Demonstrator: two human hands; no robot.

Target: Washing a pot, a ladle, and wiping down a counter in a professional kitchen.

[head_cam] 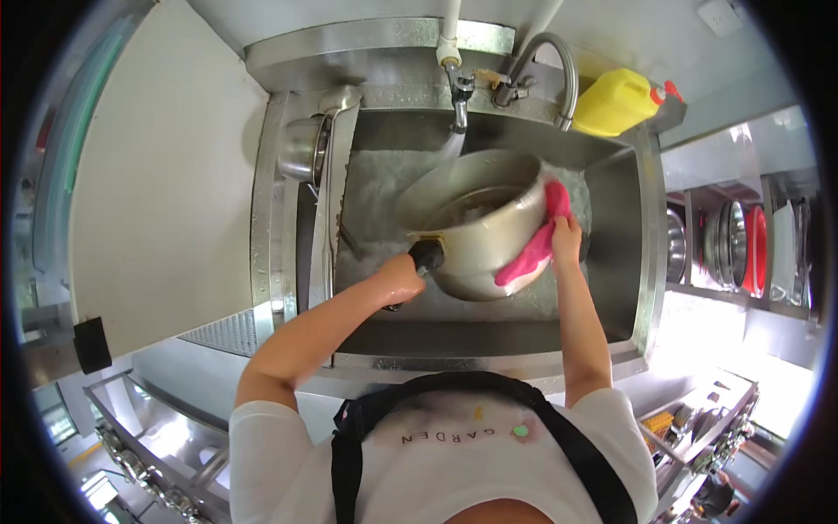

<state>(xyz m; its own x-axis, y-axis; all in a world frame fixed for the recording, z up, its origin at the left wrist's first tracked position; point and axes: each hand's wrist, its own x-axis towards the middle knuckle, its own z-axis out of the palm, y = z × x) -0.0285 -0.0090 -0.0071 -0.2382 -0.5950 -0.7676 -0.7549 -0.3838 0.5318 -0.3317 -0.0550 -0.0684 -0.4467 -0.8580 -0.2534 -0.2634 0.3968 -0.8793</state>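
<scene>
A large metal saucepan [484, 229] with a black handle [427, 254] is tilted over the water in a stainless steel sink [609, 242]. My left hand [399, 278] grips that handle. Against the pot's outer right side, my right hand [565, 239] presses a pink cloth [531, 252], which drapes down along the wall of the pot. Water runs from the left tap [461, 111] beside the pot's far rim; whether it falls inside or behind the rim is hard to tell. Some liquid lies in the bottom of the pot.
A second, curved faucet [568, 85] and a yellow jug [612, 101] with a red cap stand behind the sink. On the left, a small metal pot [302, 149] and a ladle [340, 99] rest by a metal divider [337, 209]. A white panel [170, 183] borders the left side.
</scene>
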